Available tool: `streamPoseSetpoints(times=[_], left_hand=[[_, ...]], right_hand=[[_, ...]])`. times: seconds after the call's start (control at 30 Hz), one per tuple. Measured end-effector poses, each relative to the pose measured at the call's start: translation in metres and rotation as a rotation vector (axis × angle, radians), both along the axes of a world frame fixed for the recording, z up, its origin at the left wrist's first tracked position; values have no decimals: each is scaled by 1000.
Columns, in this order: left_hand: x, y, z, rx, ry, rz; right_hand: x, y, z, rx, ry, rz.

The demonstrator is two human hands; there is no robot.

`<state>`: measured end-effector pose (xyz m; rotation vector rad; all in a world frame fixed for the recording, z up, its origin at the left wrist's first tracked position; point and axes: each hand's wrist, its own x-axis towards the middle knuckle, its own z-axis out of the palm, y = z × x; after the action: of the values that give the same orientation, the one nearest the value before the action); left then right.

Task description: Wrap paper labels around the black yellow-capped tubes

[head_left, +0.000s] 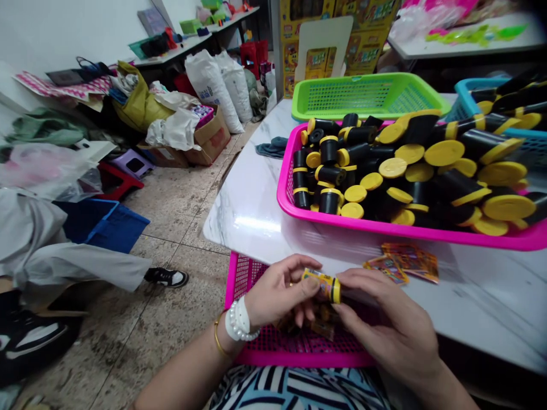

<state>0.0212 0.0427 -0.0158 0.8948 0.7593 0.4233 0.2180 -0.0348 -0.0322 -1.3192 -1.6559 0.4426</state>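
My left hand (285, 289) is closed around a small yellow-capped canister (327, 285) with a colourful printed wrap, its thumb lying over the wrap. At the canister's other end, my right hand (387, 313) pinches the yellow end between thumb and fingers. Below both hands is a pink mesh basket (294, 356), with several wrapped pieces (322, 328) partly hidden inside it. A few orange printed wrappers (412, 262) lie on the white marbled table (243, 208) beyond my right hand.
A pink basket (284, 196) heaped with black, yellow-capped canisters (329, 151) stands on the table. Behind it are a green basket (370, 97) and a blue basket (465, 91). A dark cloth (272, 148) lies at the table's left edge. Someone's shoe (166, 277) is on the floor.
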Motion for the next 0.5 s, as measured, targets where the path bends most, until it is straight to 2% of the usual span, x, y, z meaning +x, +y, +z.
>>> streamPoseSetpoints(times=[0.1, 0.27, 0.37, 0.5], left_hand=[[-1, -3, 2, 20, 17, 32], [4, -11, 0, 65, 12, 52], [3, -11, -3, 55, 39, 48], [3, -12, -6, 45, 41, 56]], right_hand=[[-4, -2, -5, -44, 82, 26], [-15, -10, -15, -260, 421, -63], [-9, -9, -11, -329, 383, 22], [-2, -5, -3, -143, 187, 54]])
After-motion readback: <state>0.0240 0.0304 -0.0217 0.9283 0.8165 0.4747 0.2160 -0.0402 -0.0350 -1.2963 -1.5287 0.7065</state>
